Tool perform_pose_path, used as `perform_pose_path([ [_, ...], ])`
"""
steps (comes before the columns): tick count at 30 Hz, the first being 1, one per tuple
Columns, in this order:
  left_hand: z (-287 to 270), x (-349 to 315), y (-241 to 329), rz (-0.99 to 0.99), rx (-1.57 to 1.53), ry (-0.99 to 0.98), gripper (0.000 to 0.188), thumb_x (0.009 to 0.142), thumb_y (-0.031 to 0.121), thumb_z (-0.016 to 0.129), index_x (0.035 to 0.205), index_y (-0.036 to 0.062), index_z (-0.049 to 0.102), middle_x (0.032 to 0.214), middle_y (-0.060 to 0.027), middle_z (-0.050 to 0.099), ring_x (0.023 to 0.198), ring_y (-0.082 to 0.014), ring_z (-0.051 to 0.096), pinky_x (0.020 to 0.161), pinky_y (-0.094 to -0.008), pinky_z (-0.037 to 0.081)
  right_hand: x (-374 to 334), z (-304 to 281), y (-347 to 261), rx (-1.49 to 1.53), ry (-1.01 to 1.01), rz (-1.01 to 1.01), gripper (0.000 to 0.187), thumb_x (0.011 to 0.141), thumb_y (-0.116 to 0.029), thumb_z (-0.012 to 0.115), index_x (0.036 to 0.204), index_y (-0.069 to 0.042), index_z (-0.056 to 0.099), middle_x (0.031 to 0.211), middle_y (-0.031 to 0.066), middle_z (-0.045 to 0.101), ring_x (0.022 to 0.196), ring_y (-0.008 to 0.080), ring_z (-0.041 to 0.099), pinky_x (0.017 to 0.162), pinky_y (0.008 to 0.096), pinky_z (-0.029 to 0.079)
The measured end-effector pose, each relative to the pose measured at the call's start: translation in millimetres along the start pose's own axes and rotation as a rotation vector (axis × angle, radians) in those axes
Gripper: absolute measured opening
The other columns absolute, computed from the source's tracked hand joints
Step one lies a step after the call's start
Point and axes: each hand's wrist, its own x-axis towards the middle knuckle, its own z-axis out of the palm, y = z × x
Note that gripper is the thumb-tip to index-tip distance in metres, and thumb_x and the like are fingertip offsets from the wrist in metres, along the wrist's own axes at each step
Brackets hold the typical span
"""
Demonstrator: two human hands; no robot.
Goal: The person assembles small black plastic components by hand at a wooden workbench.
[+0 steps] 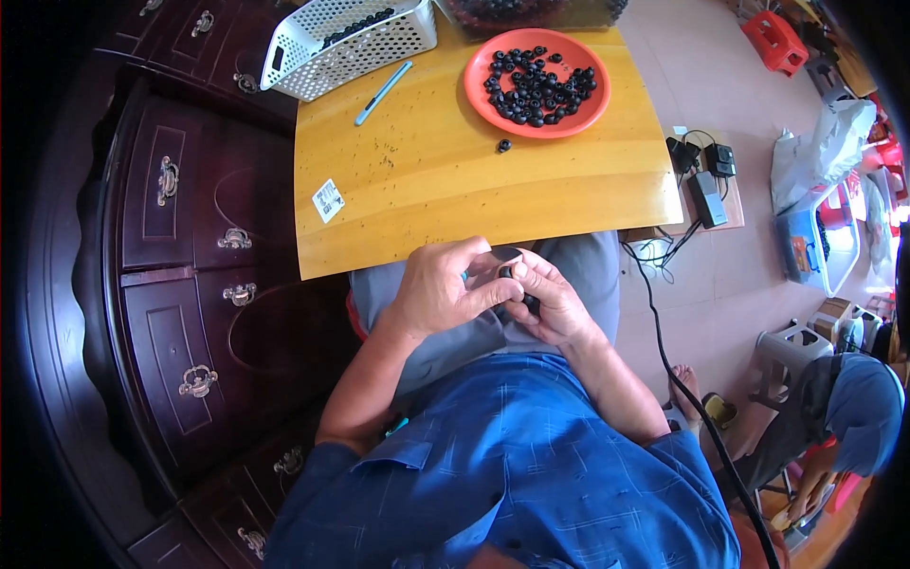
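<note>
Above my lap, just off the table's near edge, my two hands meet. My left hand (438, 286) is closed, fingers curled and thumb reaching toward the right hand. A bit of teal shows between its fingers, but most of what it holds is hidden. My right hand (555, 302) pinches a small round black part (506, 271) between thumb and fingers; more black shows under its fingers. On the table, a red plate (474, 100) carries many similar small black parts. One loose black part (504, 146) lies just below the plate.
A white perforated basket (355, 55) and a clear bin (517, 11), both with black parts, stand along the far side. A blue pen-shaped tool (383, 93) and a white label (328, 201) lie on the yellow table (427, 190). Black cables and adapters (706, 197) sit right; another person (834, 417) sits lower right.
</note>
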Motion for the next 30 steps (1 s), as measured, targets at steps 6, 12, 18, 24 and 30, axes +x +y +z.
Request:
perform_pose_path([
  [6, -5, 3, -3, 0.141, 0.137, -0.074, 0.048, 0.084, 0.050, 0.081, 0.077, 0.0056, 0.064, 0.069, -0.0119, 0.064, 0.064, -0.0321, 0.065, 0.057, -0.0407, 0.050, -1, 7, 1, 0.032, 0.039, 0.022, 0.012, 0.106, -0.020, 0.060, 0.108, -0.008, 0.061, 0.088, 0.0027, 0.062, 0.063, 0.0071, 0.050, 0.053, 0.0177, 0.040],
  [12, -3, 0, -13, 0.139, 0.164, -0.115, 0.051, 0.086, 0.052, 0.077, 0.071, 0.0060, 0.060, 0.069, -0.0125, 0.064, 0.064, -0.0338, 0.065, 0.057, -0.0432, 0.049, 2, -8, 9, 0.040, -0.021, 0.013, 0.021, 0.102, -0.021, 0.065, 0.113, -0.004, 0.058, 0.083, 0.0040, 0.060, 0.057, 0.0081, 0.050, 0.051, 0.0185, 0.041],
  [18, -2, -5, -17, 0.134, 0.190, -0.111, 0.050, 0.085, 0.048, 0.080, 0.069, 0.0054, 0.061, 0.065, -0.0097, 0.066, 0.059, -0.0298, 0.066, 0.053, -0.0378, 0.049, 3, -7, 7, 0.034, 0.002, 0.077, 0.014, 0.104, -0.023, 0.063, 0.103, -0.009, 0.058, 0.085, 0.0015, 0.060, 0.063, 0.0088, 0.053, 0.050, 0.0179, 0.040],
  [24, 1, -3, -18, 0.128, 0.128, -0.092, 0.045, 0.086, 0.045, 0.080, 0.072, 0.0060, 0.062, 0.068, -0.0088, 0.066, 0.059, -0.0280, 0.065, 0.054, -0.0373, 0.049, 6, -2, 9, 0.130, -0.040, 0.024, 0.017, 0.104, -0.025, 0.064, 0.105, -0.008, 0.059, 0.085, 0.0022, 0.061, 0.063, 0.0089, 0.054, 0.052, 0.0190, 0.042],
  [30, -2, 8, -1, 0.079, 0.073, -0.030, 0.032, 0.085, 0.036, 0.083, 0.085, 0.0078, 0.067, 0.070, -0.0056, 0.066, 0.061, -0.0233, 0.065, 0.055, -0.0353, 0.050, 7, -3, 1, 0.150, -0.052, 0.053, 0.019, 0.104, -0.027, 0.064, 0.108, -0.009, 0.060, 0.090, 0.0026, 0.062, 0.064, 0.0082, 0.055, 0.054, 0.0193, 0.044],
])
